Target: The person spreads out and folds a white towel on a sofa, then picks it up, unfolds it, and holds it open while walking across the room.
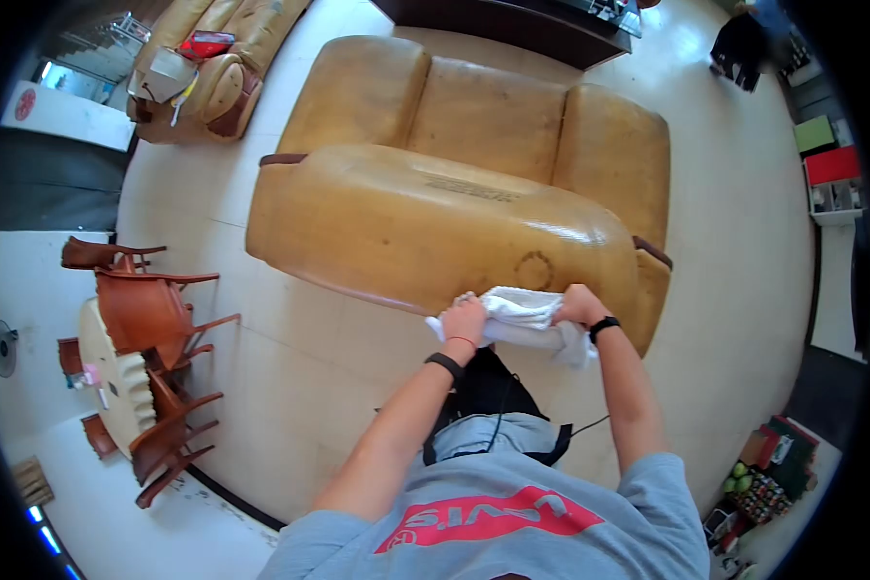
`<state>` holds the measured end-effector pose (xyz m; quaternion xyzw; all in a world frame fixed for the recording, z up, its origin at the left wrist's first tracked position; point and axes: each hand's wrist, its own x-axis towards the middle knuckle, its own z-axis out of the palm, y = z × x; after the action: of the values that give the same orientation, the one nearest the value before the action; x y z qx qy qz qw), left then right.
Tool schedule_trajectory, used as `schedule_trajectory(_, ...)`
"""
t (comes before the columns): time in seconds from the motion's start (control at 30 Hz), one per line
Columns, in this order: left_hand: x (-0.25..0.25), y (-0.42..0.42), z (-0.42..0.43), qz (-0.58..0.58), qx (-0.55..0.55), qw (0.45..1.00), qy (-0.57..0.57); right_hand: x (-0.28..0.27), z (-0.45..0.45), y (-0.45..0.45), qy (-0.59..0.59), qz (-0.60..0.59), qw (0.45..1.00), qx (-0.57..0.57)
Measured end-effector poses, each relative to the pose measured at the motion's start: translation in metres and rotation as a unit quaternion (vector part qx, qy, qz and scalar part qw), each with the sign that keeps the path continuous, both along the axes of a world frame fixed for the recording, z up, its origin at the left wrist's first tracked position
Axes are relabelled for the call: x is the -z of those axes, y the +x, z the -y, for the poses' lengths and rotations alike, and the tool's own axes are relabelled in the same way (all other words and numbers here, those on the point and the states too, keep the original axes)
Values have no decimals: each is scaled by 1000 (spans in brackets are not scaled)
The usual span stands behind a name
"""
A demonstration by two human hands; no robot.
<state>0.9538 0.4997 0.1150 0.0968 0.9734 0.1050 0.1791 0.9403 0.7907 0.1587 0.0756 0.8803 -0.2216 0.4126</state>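
Note:
A white cloth [520, 302], bunched and folded, is stretched between my two hands beside the tan leather sofa [435, 227]. My left hand [465, 321] has its fingers wrapped round the cloth's left end. At the other end, my right hand [580, 306] is closed on the cloth. A paler grey-white fold hangs under the main part; I cannot make out whether it is the same piece. The sofa's rounded back lies just beyond my hands, with a dark ring mark [534, 271] near them and faint dark print further left.
Behind the sofa stands a dark counter [512, 31]. Another tan sofa [251, 34] with a red item [206, 44] is at upper left. Wooden chairs [155, 319] surround a round table [101, 372] at left. A person [749, 43] is at upper right; fruit and goods [759, 483] sit at lower right.

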Motion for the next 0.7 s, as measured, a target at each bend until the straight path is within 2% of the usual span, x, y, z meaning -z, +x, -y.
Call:
schedule_trajectory(0.03,17,3,3,-23,11,999,22,3,0,1,3,2,1000,-2)
schedule_trajectory(0.07,1,-1,2,6,9,1000,20,12,-4,5,-7,-43,999,-17)
schedule_trajectory(0.1,6,-2,4,34,18,999,21,22,-7,9,-16,-88,996,-28)
schedule_trajectory(0.27,-25,-24,37,25,211,976,50,8,2,5,35,-17,997,59)
schedule_trajectory(0.3,-31,-29,42,23,228,971,66,24,-5,8,36,-26,998,41)
schedule_trajectory(0.37,-50,-46,48,97,273,955,67,12,2,0,61,56,994,66)
schedule_trajectory(0.57,-53,-78,55,60,370,920,115,-24,30,-17,152,120,973,127)
schedule_trajectory(0.6,-51,-78,57,51,366,919,138,-19,32,-12,163,97,975,112)
schedule_trajectory(0.7,-39,-77,75,41,359,917,167,-11,51,3,202,39,965,163)
